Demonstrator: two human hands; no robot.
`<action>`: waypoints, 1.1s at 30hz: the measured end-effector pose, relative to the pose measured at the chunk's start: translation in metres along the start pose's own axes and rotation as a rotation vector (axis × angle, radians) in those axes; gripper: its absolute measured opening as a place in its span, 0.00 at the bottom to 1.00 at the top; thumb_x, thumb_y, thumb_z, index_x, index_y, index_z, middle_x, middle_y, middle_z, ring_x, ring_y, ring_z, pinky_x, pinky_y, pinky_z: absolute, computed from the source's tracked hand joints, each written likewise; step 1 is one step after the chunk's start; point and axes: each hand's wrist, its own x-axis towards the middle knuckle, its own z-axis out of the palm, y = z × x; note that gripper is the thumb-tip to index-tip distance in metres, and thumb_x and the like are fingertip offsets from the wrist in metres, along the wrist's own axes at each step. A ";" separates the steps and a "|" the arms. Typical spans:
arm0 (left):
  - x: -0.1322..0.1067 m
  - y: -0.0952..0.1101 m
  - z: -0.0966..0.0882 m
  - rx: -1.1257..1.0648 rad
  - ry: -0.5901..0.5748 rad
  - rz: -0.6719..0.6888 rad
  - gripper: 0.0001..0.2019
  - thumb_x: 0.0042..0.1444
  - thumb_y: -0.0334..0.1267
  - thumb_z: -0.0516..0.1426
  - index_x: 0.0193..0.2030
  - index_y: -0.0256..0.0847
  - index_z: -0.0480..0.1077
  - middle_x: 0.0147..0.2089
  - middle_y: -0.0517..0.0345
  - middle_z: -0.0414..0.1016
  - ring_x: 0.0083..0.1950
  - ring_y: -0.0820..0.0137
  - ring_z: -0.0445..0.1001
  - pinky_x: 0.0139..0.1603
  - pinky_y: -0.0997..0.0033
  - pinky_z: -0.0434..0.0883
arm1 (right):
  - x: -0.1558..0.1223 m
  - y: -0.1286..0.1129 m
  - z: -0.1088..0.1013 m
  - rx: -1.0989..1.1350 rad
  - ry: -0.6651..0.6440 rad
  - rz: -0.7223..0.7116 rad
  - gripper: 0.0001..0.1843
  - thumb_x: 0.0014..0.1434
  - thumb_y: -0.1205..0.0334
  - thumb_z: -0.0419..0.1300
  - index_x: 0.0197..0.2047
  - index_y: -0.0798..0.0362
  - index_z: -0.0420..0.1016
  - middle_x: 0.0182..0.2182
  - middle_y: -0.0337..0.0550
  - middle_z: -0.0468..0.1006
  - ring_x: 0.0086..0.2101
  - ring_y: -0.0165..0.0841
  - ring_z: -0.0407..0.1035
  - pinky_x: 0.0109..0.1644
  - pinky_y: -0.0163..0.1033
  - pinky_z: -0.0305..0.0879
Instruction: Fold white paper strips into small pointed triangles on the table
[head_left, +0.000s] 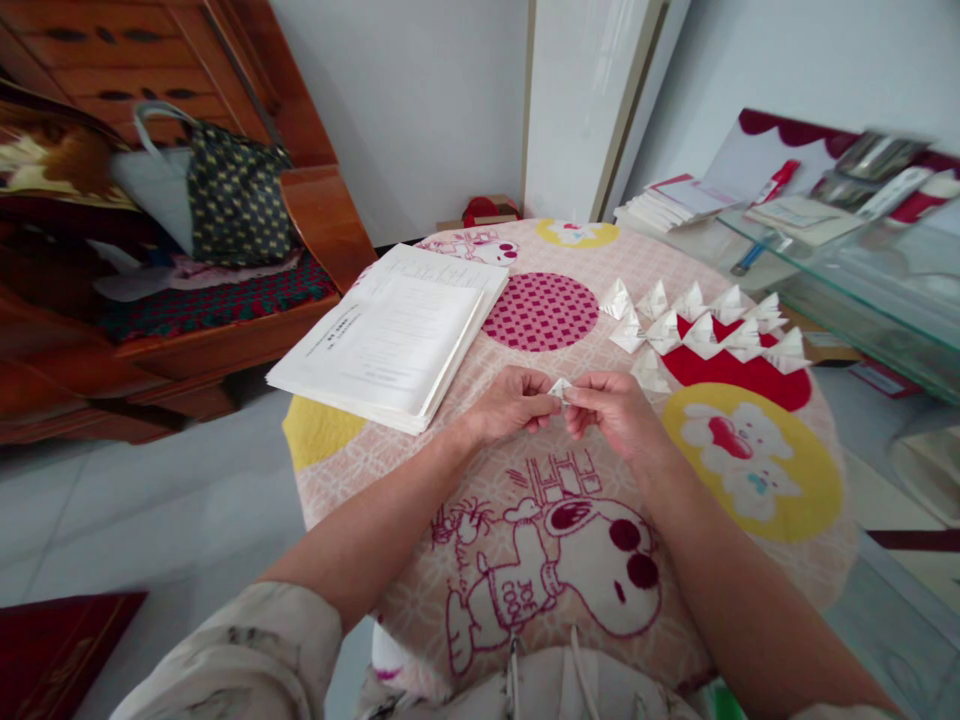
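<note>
A small piece of folded white paper [559, 388] is pinched between my two hands above the round table. My left hand [517, 402] grips its left side and my right hand [611, 405] its right side, the fingers of both closed. Only the paper's pointed top shows; the rest is hidden by my fingers. Beyond my right hand, several folded paper pieces [703, 335] with pointed tips stand in rows on the cloth. To the left of my hands lies a thick stack of printed paper sheets [390, 335].
A patterned tablecloth [525, 470] covers the round table. On the right, a glass shelf [847, 280] holds metal containers and papers close to the table's edge. A wooden bench [315, 220] with a dark patterned bag [236, 195] stands at left. A white cabinet [577, 110] rises behind.
</note>
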 end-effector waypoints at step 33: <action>-0.004 0.000 -0.007 0.006 -0.014 0.140 0.25 0.55 0.60 0.61 0.24 0.38 0.69 0.16 0.67 0.59 0.17 0.81 0.53 0.19 0.77 0.50 | -0.004 0.000 -0.005 -0.145 -0.026 -0.128 0.18 0.57 0.50 0.65 0.23 0.54 0.74 0.12 0.32 0.65 0.13 0.23 0.54 0.16 0.31 0.47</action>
